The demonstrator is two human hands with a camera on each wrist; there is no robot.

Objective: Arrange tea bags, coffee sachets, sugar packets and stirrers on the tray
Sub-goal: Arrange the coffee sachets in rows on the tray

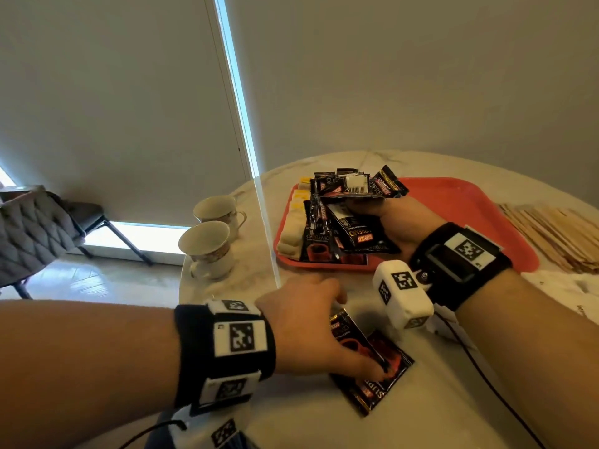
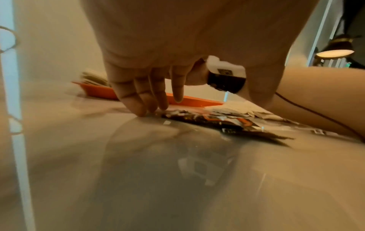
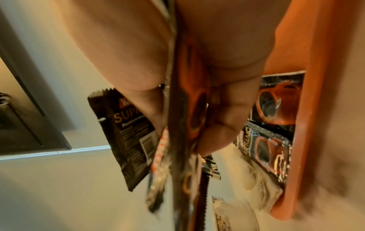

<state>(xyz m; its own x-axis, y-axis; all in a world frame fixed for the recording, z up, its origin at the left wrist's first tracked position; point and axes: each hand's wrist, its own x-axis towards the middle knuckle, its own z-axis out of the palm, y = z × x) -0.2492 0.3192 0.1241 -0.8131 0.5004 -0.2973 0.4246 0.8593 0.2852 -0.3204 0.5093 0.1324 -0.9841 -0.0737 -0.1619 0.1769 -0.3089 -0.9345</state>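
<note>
Home dining corner: marble table (image 1: 324, 426), teacups (image 1: 207, 244), padded chair (image 1: 29, 228), window blinds (image 1: 113, 92).

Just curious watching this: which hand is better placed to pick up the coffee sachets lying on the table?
Left. The left hand already touches the loose sachets; the right hand is full, gripping a bunch of sachets over the tray.
</note>
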